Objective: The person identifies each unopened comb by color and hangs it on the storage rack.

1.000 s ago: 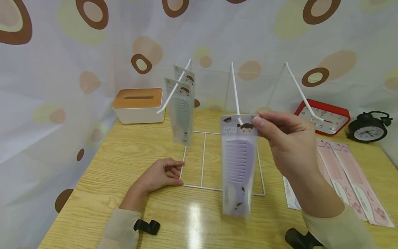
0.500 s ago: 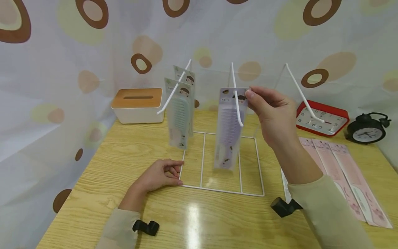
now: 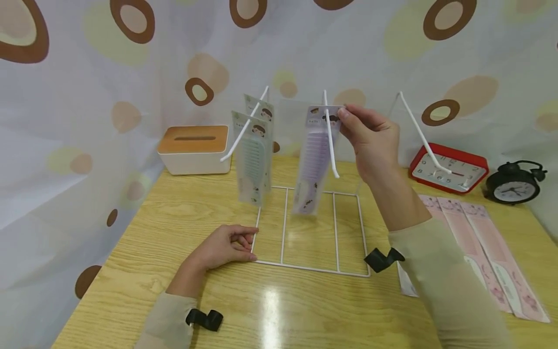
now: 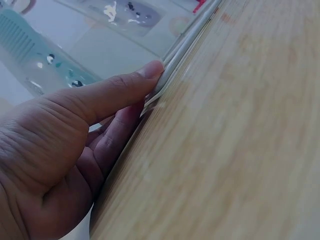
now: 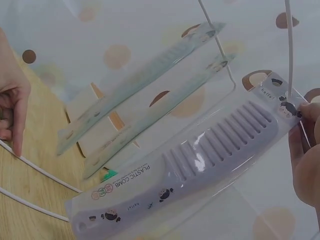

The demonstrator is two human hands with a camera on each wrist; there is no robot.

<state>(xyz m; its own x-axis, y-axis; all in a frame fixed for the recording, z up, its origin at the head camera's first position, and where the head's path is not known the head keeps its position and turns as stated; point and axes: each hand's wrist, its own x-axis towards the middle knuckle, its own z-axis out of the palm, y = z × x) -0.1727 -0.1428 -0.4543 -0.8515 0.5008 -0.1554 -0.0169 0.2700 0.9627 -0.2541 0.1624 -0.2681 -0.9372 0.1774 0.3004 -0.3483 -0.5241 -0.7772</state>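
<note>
Purple and glossily wrapped, a plastic comb [image 3: 314, 152] hangs on the middle prong [image 3: 332, 151], the right hand [image 3: 372, 139] pinching its one-o'clock corner. The left hand [image 3: 225, 246] pinches the slim white wire rack [image 3: 337, 271] at seven o'clock.

Brown-lidded box [image 3: 193, 162] sitting back left. Red clock [image 3: 451, 169] standing back right, black alarm clock [image 3: 513, 167] sitting beside it, small dial [image 3: 511, 191] seeming hard to read. Spotted sheet [image 3: 296, 48] hanging behind.
</note>
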